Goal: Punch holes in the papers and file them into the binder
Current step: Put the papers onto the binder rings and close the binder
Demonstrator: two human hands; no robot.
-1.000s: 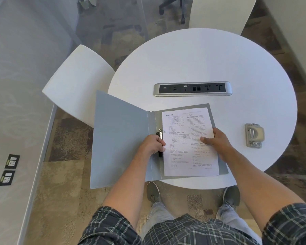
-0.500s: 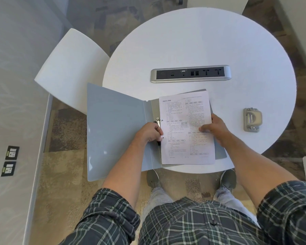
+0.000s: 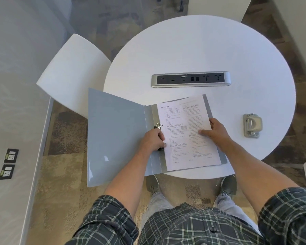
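Observation:
An open grey binder (image 3: 117,135) lies at the near edge of the round white table (image 3: 201,48), its left cover hanging past the rim. Printed papers (image 3: 185,138) lie on its right half beside the ring mechanism (image 3: 158,125). My left hand (image 3: 153,140) is curled over the mechanism and the papers' left edge. At the papers' right edge my right hand (image 3: 215,132) holds them, thumb on top. A metal hole punch (image 3: 252,125) sits on the table to the right, apart from both hands.
A silver socket strip (image 3: 190,79) is set into the table's middle. A white chair (image 3: 72,75) stands at the left, another chair back (image 3: 217,7) at the far side. Floor sockets (image 3: 9,163) are at the left. My shoes (image 3: 228,185) show under the table.
The view has shifted a little. The papers' top has lifted and shifted slightly over the binder's far edge. Both hands stay at the same places on the mechanism and papers.

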